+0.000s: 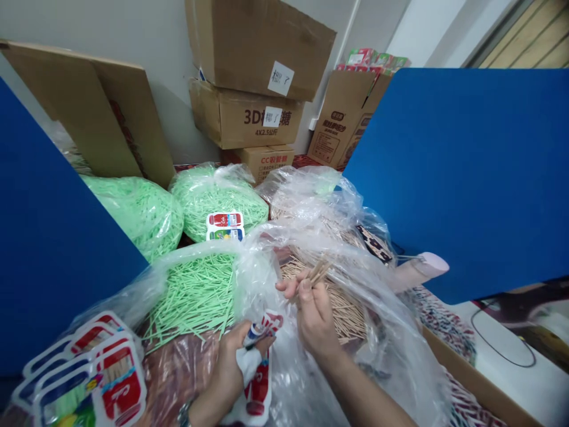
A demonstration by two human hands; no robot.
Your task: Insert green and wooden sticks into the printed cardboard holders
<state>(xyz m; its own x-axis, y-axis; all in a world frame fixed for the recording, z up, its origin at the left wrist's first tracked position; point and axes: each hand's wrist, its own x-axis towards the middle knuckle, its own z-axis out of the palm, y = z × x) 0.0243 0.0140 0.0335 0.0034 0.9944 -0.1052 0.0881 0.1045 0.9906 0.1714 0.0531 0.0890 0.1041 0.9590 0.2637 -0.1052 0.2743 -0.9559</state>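
My right hand (pixel 315 308) pinches a small bunch of thin brown sticks (pixel 319 271) above an open clear bag of the same brown sticks (pixel 344 311). Lower and to the left, my left hand (pixel 235 362) is closed on a red, white and blue printed package (pixel 258 388), partly hidden by the fingers. Left of centre lies an open bag of light green sticks (pixel 195 296). Several filled packages (pixel 118 382) with bottle shapes, holding green or brown sticks, overlap at the lower left.
Tied bags of green sticks (pixel 213 198) lie behind, one bearing a printed card (pixel 224 226). Cardboard boxes (pixel 249 115) are stacked against the wall. Blue panels (pixel 466 178) flank both sides. A pale cup-like object (pixel 420 271) sits at the right.
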